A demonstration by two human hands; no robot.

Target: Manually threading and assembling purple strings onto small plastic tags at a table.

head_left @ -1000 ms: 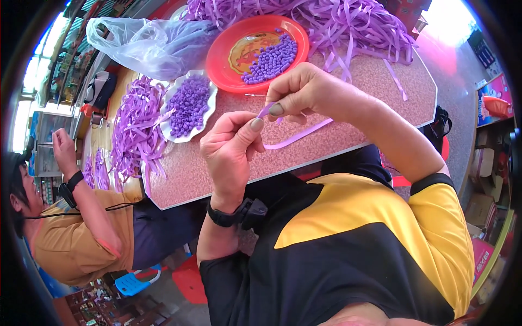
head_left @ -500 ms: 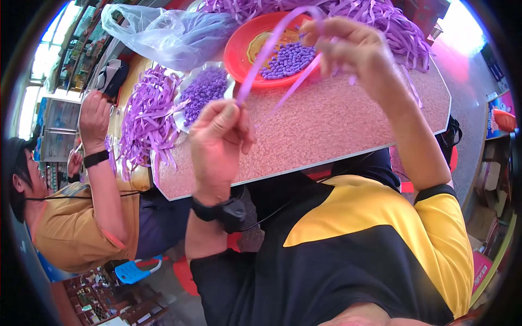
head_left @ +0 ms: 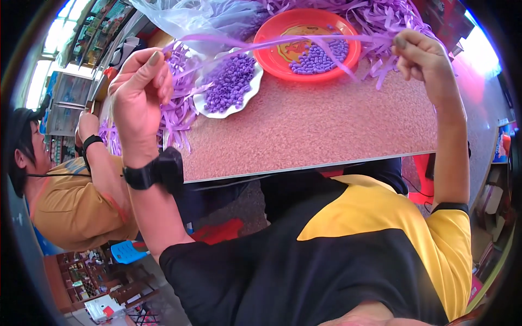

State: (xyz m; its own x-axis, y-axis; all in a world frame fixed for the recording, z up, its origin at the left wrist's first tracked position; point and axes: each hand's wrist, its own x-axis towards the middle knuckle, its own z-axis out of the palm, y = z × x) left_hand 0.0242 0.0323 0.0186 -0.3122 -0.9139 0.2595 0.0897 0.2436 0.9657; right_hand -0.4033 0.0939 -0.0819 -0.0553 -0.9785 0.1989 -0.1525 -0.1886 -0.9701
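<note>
A purple ribbon (head_left: 304,39) is stretched sideways above the table between my two hands, with loose ends trailing from it. My left hand (head_left: 140,89), a black band on its wrist, pinches one end at the left. At the right, my right hand (head_left: 421,57) grips the other end between thumb and fingers. Beneath the ribbon stands a red plate (head_left: 277,73) with purple beads (head_left: 319,58) in it. Left of that, a white scalloped dish (head_left: 255,87) holds more purple beads (head_left: 228,84).
Purple ribbon piles lie at the back right (head_left: 375,16) and beside my left hand (head_left: 176,119). A clear plastic bag (head_left: 201,19) rests at the back. The pink table (head_left: 321,119) has a pale front edge. At the left sits a co-worker (head_left: 76,201) in an orange shirt.
My hands have moved apart, left hand leftward and right hand rightward, drawing the looped ribbon out nearly straight. The whole view has shifted a little. The co-worker's raised hand has come down.
</note>
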